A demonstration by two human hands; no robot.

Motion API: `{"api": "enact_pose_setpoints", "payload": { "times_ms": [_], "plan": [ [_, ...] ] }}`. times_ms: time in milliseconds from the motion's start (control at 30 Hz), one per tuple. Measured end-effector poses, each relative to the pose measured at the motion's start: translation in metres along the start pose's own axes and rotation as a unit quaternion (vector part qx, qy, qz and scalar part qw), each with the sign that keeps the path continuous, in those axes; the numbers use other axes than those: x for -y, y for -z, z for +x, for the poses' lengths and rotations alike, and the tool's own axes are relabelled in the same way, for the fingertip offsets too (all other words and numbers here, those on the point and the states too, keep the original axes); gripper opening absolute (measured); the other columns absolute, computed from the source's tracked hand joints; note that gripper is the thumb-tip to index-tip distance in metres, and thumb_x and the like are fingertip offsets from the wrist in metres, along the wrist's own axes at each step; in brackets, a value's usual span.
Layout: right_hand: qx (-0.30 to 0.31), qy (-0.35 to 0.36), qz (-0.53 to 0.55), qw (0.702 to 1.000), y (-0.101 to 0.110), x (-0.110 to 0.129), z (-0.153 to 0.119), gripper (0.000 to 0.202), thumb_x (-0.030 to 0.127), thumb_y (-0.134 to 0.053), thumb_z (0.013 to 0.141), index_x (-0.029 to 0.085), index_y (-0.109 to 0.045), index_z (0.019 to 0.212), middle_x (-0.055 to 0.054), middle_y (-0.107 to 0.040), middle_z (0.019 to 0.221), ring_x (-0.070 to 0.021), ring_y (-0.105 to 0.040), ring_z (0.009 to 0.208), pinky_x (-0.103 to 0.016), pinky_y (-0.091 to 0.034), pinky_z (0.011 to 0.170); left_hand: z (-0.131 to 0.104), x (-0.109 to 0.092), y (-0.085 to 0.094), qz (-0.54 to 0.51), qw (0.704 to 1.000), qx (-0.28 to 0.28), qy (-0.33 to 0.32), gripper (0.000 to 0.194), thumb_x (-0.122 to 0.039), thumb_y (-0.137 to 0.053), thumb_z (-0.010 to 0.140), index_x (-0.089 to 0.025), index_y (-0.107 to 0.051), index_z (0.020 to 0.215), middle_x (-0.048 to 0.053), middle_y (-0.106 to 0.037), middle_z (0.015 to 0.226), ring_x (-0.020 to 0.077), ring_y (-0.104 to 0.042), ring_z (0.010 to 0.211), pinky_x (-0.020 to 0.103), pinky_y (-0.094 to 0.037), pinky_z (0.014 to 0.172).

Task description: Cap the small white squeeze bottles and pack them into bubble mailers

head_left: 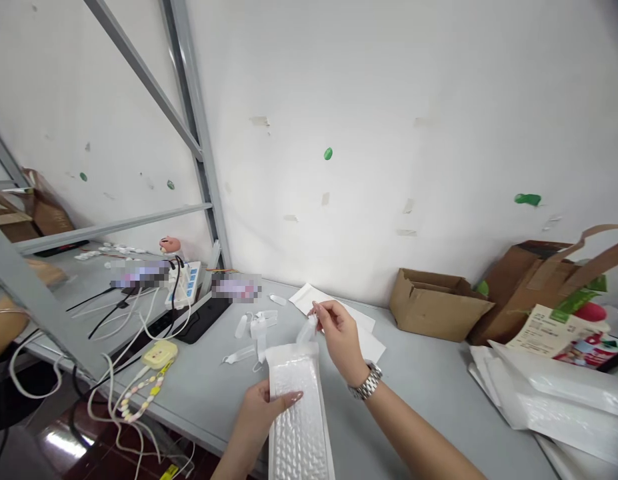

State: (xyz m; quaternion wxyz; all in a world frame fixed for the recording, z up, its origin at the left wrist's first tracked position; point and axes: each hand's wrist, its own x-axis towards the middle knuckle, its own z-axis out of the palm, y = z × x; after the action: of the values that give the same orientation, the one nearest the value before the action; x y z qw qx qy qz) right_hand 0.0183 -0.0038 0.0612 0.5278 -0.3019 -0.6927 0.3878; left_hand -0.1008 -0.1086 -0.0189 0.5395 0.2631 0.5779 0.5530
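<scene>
My left hand (pixel 269 407) grips a white bubble mailer (pixel 299 427) by its left side, thumb across the front. The mailer's top end points away from me, toward the wall. Just above that end, my right hand (pixel 336 327) pinches a small translucent white item (pixel 306 331), tube-like in shape; its exact kind I cannot make out. A metal-band watch (pixel 367 381) is on my right wrist. Several similar small white pieces (pixel 259 330) with thin loops lie on the table left of the mailer. White flat envelopes or sheets (pixel 371 343) lie behind my right hand.
An open cardboard box (pixel 433 307) and a brown paper bag (pixel 529 280) stand along the wall. White mailers (pixel 563 393) are stacked at right. At left are a metal rack post (pixel 201 147), a power strip (pixel 189 283), cables and a yellow case (pixel 159 355) with a beaded strap. Another person's arm (pixel 9 313) shows far left.
</scene>
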Motion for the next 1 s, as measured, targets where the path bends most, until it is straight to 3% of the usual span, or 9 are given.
{"api": "enact_pose_setpoints", "payload": {
  "times_ms": [233,300,433,533,633,700,867,933,1000],
  "plan": [
    [0.11,-0.026,-0.071,0.991,0.026,0.004,-0.014,0.023,0.032,-0.049,0.084,0.019,-0.058,0.068,0.001,-0.06,0.066,-0.0115,-0.051,0.061,-0.022,-0.039,0.059,-0.004,-0.006,-0.013,-0.002,0.999,0.03,-0.022,0.038,-0.029,-0.082,0.039,-0.012,-0.068,0.069,0.005,-0.071,0.067,0.0215,-0.063,0.064,0.028,-0.048,0.061],
    [0.145,-0.065,-0.076,0.984,0.027,0.0,-0.014,0.017,0.031,-0.052,0.082,0.019,-0.059,0.071,0.002,-0.061,0.064,-0.0116,-0.051,0.06,-0.022,-0.038,0.058,-0.005,-0.006,-0.015,-0.022,0.999,0.02,-0.029,0.04,-0.032,-0.082,0.04,-0.013,-0.069,0.073,0.005,-0.071,0.068,0.0207,-0.063,0.064,0.027,-0.048,0.061],
    [0.158,-0.115,-0.087,0.977,0.025,-0.004,-0.015,0.011,0.03,-0.057,0.078,0.02,-0.055,0.076,0.003,-0.062,0.06,-0.0121,-0.052,0.056,-0.022,-0.036,0.055,-0.007,-0.007,-0.019,-0.077,0.997,-0.015,-0.011,0.047,-0.045,-0.076,0.049,-0.014,-0.068,0.082,0.003,-0.069,0.063,0.0195,-0.063,0.06,0.026,-0.048,0.057],
    [0.185,-0.069,-0.132,0.971,0.023,-0.007,-0.017,0.024,0.035,-0.055,0.08,0.02,-0.053,0.061,0.003,-0.06,0.059,-0.0131,-0.052,0.06,-0.024,-0.037,0.061,-0.009,-0.009,-0.022,-0.101,0.994,-0.029,-0.006,0.044,-0.048,-0.073,0.053,-0.014,-0.067,0.081,0.001,-0.068,0.061,0.0187,-0.063,0.06,0.025,-0.047,0.055],
    [0.232,-0.005,-0.21,0.95,0.022,-0.012,-0.019,0.046,0.044,-0.048,0.083,0.019,-0.047,0.044,0.002,-0.049,0.047,-0.0144,-0.048,0.059,-0.027,-0.036,0.062,-0.009,-0.008,-0.022,-0.097,0.995,-0.029,-0.006,0.042,-0.049,-0.072,0.054,-0.014,-0.067,0.077,0.0,-0.066,0.057,0.0181,-0.061,0.057,0.024,-0.045,0.053],
    [0.234,0.013,-0.235,0.943,0.021,-0.015,-0.017,0.051,0.048,-0.047,0.083,0.019,-0.047,0.041,0.0,-0.048,0.049,-0.0152,-0.047,0.06,-0.027,-0.036,0.061,-0.007,-0.007,-0.019,-0.076,0.997,-0.028,-0.001,0.042,-0.05,-0.072,0.053,-0.014,-0.066,0.073,0.0,-0.063,0.053,0.0174,-0.059,0.053,0.023,-0.044,0.05],
    [0.155,0.002,-0.196,0.968,-0.007,-0.024,0.009,0.024,0.038,-0.054,0.082,0.02,-0.067,0.072,-0.004,-0.056,0.077,-0.0162,-0.052,0.075,-0.029,-0.041,0.071,-0.007,-0.005,-0.011,-0.033,0.999,-0.024,0.015,0.041,-0.051,-0.071,0.054,-0.014,-0.065,0.071,-0.001,-0.063,0.052,0.0166,-0.058,0.05,0.024,-0.043,0.05],
    [0.168,-0.016,-0.15,0.974,-0.028,-0.032,0.025,0.016,0.031,-0.058,0.08,0.02,-0.068,0.086,-0.004,-0.056,0.087,-0.0138,-0.053,0.072,-0.028,-0.043,0.073,-0.011,-0.007,-0.008,-0.026,0.999,-0.02,0.019,0.04,-0.051,-0.071,0.055,-0.015,-0.065,0.07,-0.001,-0.062,0.053,0.0167,-0.057,0.051,0.024,-0.043,0.052],
    [0.191,-0.018,-0.134,0.972,-0.052,-0.044,0.04,0.02,0.024,-0.063,0.076,0.021,-0.066,0.096,-0.005,-0.056,0.094,-0.0121,-0.054,0.071,-0.028,-0.044,0.075,-0.014,-0.01,-0.006,-0.02,1.0,-0.015,0.017,0.038,-0.051,-0.07,0.056,-0.015,-0.063,0.065,-0.002,-0.061,0.051,0.0164,-0.057,0.051,0.025,-0.044,0.054]
  ]
}}
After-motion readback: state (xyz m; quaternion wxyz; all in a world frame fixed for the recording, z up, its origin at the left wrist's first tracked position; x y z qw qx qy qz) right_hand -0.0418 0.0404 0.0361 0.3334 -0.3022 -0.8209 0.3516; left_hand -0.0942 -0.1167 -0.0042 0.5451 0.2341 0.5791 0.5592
